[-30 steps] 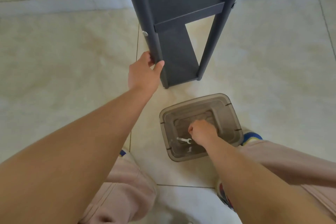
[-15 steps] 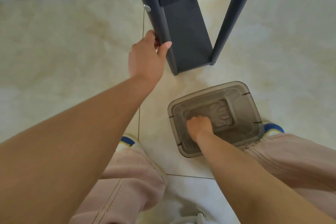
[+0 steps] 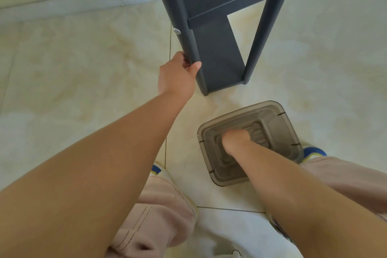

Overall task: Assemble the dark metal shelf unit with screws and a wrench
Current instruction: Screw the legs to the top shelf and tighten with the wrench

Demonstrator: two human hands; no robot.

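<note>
Two bare hands seen from above, reaching down toward a pale cream tiled floor point(image 3: 73, 73). Left hand point(image 3: 177, 77) stretched forward, gripping the near-left leg point(image 3: 188, 44) of the dark metal shelf unit point(image 3: 217, 6): thumb laid across the front of the leg, fingers curled round behind it. Shelf unit standing upright on the floor at top centre, with a flat shelf panel above, a lower panel near the floor, and a second near leg point(image 3: 261, 33) to the right. Small silver screw head point(image 3: 177, 31) showing on the outer side of the gripped leg, above the hand.

Just in front of the shelf's feet, slightly right of centre, a smoky translucent plastic bin point(image 3: 278, 123) sitting on the floor. Right hand point(image 3: 235, 140) lowered inside that bin, knuckles up, fingers bent downward toward the bottom; impossible to tell whether anything is held, since the fingertips are hidden beneath the hand. No view of the bin's contents beyond its moulded base.

Pale pink trouser legs point(image 3: 165, 216) at bottom left and right edge, knees bent either side of the bin. Blue and yellow shoe tips peeking out: one point(image 3: 157, 168) left of the bin, another point(image 3: 314, 151) at its right corner. Grey skirting strip point(image 3: 62, 6) running along the wall at upper left.
</note>
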